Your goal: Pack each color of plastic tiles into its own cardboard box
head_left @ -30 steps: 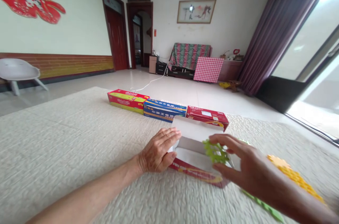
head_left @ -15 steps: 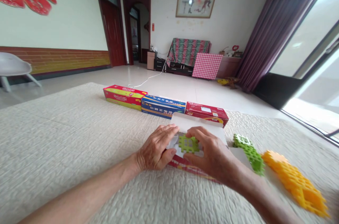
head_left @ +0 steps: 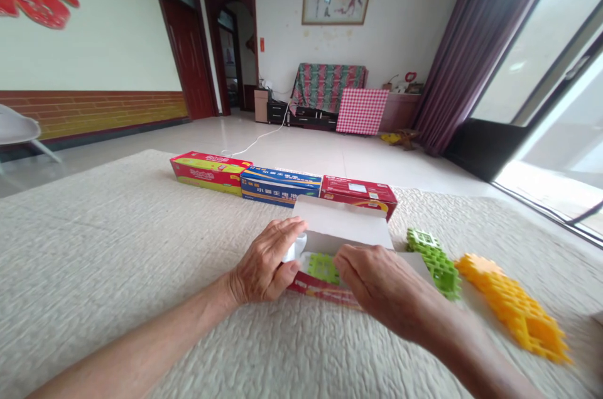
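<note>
A small red cardboard box (head_left: 325, 289) with a white inside lies in front of me, its lid flap (head_left: 342, 217) raised. My left hand (head_left: 268, 261) grips the box's left end, thumb at the front and fingers at the back. Inside the box, a light green plastic interlocking piece (head_left: 323, 267) lies flat with its notched edge showing. My right hand (head_left: 377, 270) reaches over the box, its fingers closed at the right side of this piece; the fingertips are partly hidden. Some crumpled white plastic wrapping (head_left: 295, 249) shows beside my left fingers.
Behind stand a red-and-yellow box (head_left: 211, 173), a blue box (head_left: 281, 185) and a dark red box (head_left: 359, 193) in a row. To the right lie joined green pieces (head_left: 436, 264) and yellow pieces (head_left: 516, 305) on the quilted beige cover (head_left: 141, 248).
The green piece has gone lower into the box, and my right hand has moved down with its fingers more curled. My left hand stays at the box's left end.
</note>
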### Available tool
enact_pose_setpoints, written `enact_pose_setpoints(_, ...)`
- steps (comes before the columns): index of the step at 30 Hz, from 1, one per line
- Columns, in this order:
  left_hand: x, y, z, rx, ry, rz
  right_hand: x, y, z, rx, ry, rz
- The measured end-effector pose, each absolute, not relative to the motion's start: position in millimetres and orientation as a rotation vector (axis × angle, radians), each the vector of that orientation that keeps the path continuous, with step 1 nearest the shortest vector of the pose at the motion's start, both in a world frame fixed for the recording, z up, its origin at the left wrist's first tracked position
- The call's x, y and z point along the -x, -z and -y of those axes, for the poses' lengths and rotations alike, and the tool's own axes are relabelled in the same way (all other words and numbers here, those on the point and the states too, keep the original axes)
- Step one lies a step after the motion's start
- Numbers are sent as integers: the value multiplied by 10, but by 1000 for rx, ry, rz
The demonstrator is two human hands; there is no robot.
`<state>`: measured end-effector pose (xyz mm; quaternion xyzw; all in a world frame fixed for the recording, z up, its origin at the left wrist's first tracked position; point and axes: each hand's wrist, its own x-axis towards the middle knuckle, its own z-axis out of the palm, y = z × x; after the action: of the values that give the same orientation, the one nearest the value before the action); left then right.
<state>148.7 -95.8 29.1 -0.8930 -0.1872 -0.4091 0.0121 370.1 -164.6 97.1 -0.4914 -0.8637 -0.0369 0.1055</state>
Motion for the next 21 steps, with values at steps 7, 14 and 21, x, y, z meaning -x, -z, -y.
enact_pose_setpoints(7,-1489,-282,949,2786,1269,597,-3652,-968,1688,1449,352,2695)
enact_pose_setpoints(14,-1496,-276,942,2774,1284,575,-3742,-867,1659,1356,597,2717)
enact_pose_setpoints(21,-1497,-287,949,2780,1287,572,-3735,-891,1696,1186,752,2734)
